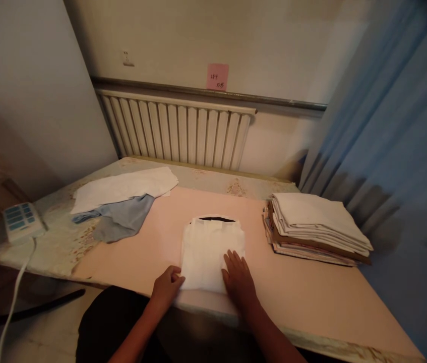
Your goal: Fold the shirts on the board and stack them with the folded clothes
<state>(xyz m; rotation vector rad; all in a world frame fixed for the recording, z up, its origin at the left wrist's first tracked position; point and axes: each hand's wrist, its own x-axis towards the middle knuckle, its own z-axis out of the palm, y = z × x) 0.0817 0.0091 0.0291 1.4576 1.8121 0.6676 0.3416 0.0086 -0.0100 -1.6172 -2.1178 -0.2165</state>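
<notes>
A folded white garment lies in front of me on the pink tabletop sheet, with a narrow dark gap showing at its far edge. At its near left corner, the bent fingers and thumb of my left hand close on the garment's edge. My right hand lies flat on the right part of the garment, its fingers stretched out and slightly spread.
To the right stands a stack of folded clothes, mostly white. A loose white cloth and a blue-grey cloth lie at the left. A white power strip with a cord sits at the far left. Behind the table is a radiator.
</notes>
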